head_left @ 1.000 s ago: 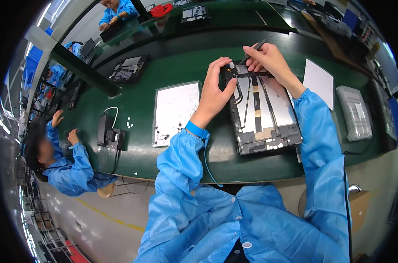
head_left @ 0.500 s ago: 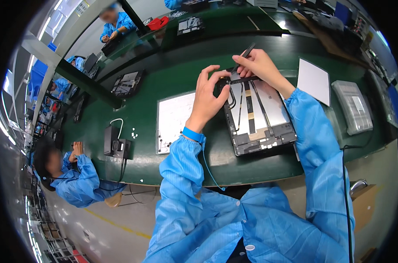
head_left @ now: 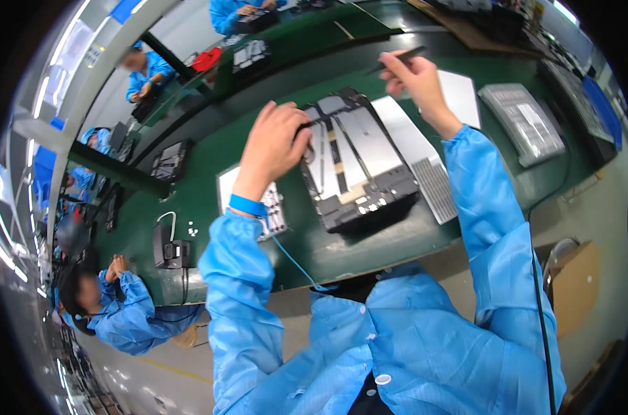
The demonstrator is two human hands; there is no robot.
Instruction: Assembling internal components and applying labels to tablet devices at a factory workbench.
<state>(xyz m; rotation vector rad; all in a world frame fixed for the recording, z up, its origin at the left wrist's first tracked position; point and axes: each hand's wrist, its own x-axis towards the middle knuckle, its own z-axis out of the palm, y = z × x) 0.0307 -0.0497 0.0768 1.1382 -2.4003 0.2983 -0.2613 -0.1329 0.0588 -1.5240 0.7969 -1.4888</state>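
Note:
An opened flat electronic device (head_left: 369, 142), with a silver inside, black frame and dark strips running lengthwise, is in front of me over the green bench. A dark shadow shows under its near edge; whether it is lifted or lying flat I cannot tell. My left hand (head_left: 276, 142), a blue band at its wrist, is closed on the device's far left edge, fingers partly hidden. Above and right of the device, my right hand (head_left: 416, 84) pinches a slim black tool (head_left: 412, 53), clear of the device.
A white sheet with small dark parts (head_left: 274, 211) lies left of the device. To its right are a pale sheet with a grey grid (head_left: 435, 190), a white sheet (head_left: 460, 97) and a clear-wrapped stack (head_left: 522, 124). A black box with cables (head_left: 170, 252) and a seated co-worker (head_left: 130, 304) are left.
My right hand has lifted away from the device with the black tool. The device has shifted left toward the parts sheet with my left hand on it, uncovering the gridded sheet. The view has shifted too.

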